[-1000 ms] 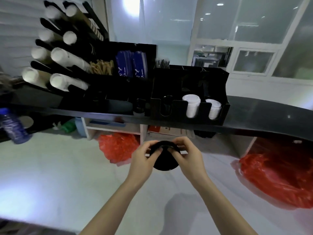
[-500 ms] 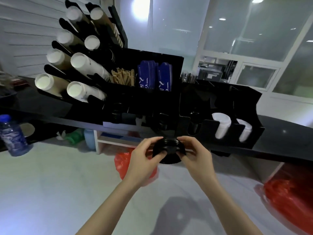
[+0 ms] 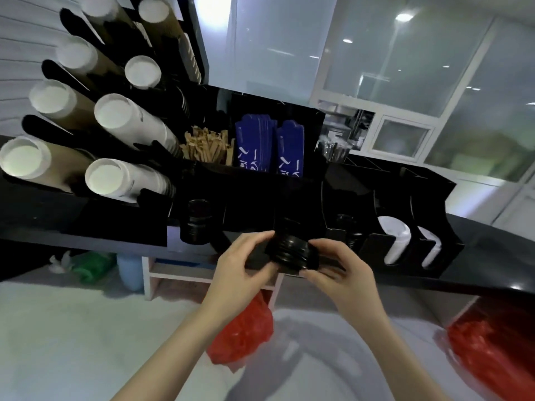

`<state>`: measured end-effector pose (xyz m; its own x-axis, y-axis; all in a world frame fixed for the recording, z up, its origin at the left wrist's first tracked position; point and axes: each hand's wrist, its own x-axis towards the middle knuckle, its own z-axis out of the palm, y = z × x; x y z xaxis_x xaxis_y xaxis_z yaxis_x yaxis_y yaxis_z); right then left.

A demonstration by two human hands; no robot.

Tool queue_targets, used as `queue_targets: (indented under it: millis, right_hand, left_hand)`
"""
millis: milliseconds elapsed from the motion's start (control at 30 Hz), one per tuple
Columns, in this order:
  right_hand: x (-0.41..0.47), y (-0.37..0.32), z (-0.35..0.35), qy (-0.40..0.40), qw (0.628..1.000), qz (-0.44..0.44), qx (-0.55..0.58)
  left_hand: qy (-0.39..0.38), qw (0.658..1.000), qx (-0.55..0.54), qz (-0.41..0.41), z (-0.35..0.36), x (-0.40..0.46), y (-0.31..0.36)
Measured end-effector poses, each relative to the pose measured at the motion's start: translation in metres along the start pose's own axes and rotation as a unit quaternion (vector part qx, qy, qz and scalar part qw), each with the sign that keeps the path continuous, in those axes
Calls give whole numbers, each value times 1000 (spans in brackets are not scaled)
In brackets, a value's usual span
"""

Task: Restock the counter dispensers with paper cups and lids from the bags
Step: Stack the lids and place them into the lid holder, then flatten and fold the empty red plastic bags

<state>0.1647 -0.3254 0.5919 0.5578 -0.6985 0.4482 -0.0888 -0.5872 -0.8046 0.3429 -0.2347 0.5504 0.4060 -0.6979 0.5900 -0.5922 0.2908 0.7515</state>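
Note:
A stack of black lids [image 3: 293, 250] is held between my left hand [image 3: 240, 263] and my right hand [image 3: 344, 272], right at the front of the black lid dispenser [image 3: 388, 183] on the counter. The stack sits at the mouth of a dark slot beside a slot with black lids [image 3: 346, 227]. Two slots further right hold white lids [image 3: 398, 241]. Another short stack of black lids [image 3: 197, 221] stands in a slot to the left. A black rack at the upper left holds several tubes of paper cups [image 3: 127, 123], open ends facing me.
Wooden stirrers [image 3: 207, 147] and blue sleeves [image 3: 267, 147] fill compartments behind the lids. Red plastic bags [image 3: 240, 334] lie on the floor below the black counter [image 3: 477, 280], another red bag [image 3: 492, 342] at right. A white shelf unit [image 3: 179, 277] stands under the counter.
Both hands have lifted the black lid stack up and forward, from below the counter edge to the dispenser front. My view has moved closer to the counter.

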Motion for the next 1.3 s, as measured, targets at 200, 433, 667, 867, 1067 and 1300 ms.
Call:
queue_targets:
  millis: [200, 433, 667, 867, 1067, 1300]
  right_hand:
    - [55, 1, -2, 86, 969, -82, -216]
    - [100, 35, 25, -4, 901, -115, -418]
    - [104, 48, 33, -80, 855, -127, -496]
    - [90, 60, 39, -42, 847, -131, -513]
    - [63, 49, 36, 34, 899, -162, -406]
    - [-17, 101, 101, -138, 940, 7, -311]
  left_hand:
    - [-21, 948, 305, 85, 5, 21, -36]
    - [-50, 914, 390, 96, 14, 23, -60]
    - [-53, 923, 368, 103, 13, 23, -68]
    - [-41, 929, 353, 100, 16, 21, -67]
    - [11, 971, 214, 105, 1, -6, -74]
    - [24, 959, 108, -262, -4, -86, -141]
